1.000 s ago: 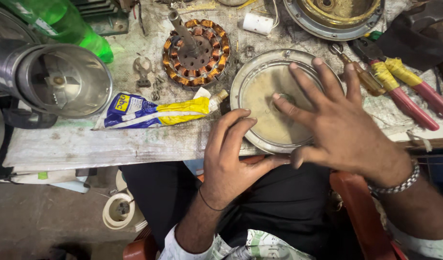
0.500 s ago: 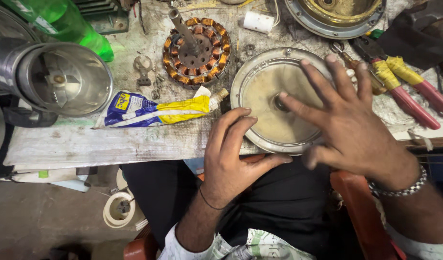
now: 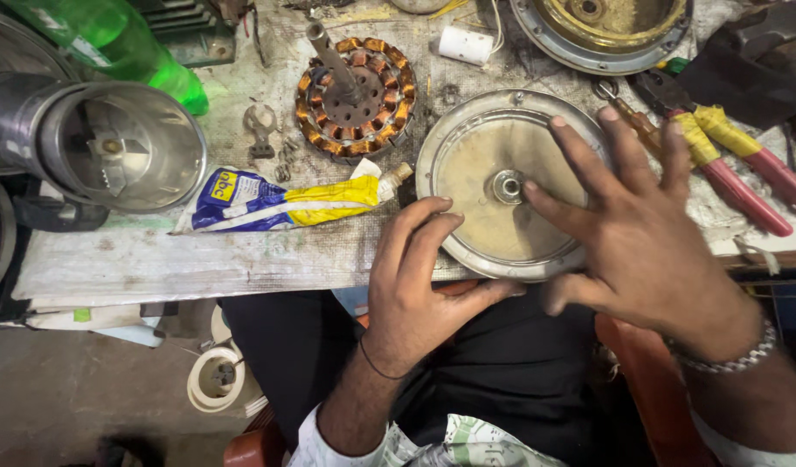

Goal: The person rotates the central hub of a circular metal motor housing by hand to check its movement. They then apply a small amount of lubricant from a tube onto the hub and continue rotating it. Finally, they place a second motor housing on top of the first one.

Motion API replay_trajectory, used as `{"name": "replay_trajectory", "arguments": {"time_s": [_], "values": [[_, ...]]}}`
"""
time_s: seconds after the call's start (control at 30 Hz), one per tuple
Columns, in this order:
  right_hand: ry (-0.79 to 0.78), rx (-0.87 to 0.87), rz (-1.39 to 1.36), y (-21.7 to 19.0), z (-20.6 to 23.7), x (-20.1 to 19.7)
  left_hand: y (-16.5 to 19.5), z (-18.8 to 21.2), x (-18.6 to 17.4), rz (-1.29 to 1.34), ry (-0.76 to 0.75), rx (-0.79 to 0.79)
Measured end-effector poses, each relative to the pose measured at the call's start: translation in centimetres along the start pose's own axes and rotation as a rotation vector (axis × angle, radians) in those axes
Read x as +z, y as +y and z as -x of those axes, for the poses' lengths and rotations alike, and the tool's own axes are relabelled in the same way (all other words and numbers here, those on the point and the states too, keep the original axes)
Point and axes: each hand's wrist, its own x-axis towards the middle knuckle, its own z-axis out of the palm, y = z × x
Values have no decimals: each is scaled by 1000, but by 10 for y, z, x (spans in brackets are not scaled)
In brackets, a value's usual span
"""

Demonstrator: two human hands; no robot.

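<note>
A round metal motor cover (image 3: 484,186) with a central bearing hole lies at the near edge of the workbench (image 3: 156,259). My left hand (image 3: 419,290) cups its near left rim, fingers up along the edge and thumb under the front. My right hand (image 3: 644,238) rests spread over the right side of the cover, fingertips near the bearing and the far rim. Neither hand grips anything else.
A copper-wound stator with a shaft (image 3: 354,91) stands behind the cover. A blue-and-yellow tube (image 3: 285,201) lies left of it. A steel jar (image 3: 112,143), a green bottle (image 3: 112,43), another cover (image 3: 605,26) and red-handled pliers (image 3: 726,164) crowd the bench.
My right hand has slid slightly to the right across the cover, uncovering the central bearing. My left hand stays on the near rim.
</note>
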Motion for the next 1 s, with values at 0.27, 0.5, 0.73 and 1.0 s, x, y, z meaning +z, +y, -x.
{"name": "replay_trajectory", "arguments": {"time_s": [0.27, 0.5, 0.73, 1.0], "values": [[-30, 26, 39, 4, -6, 1, 0, 0, 0, 5, 10, 10], [-14, 4, 44, 4, -4, -1, 0, 0, 0, 5, 8, 10], [17, 3, 22, 5, -19, 10, 1, -1, -2, -6, -2, 12], [33, -86, -51, 6, -15, 8, 0, 0, 0, 7, 10, 15]]}}
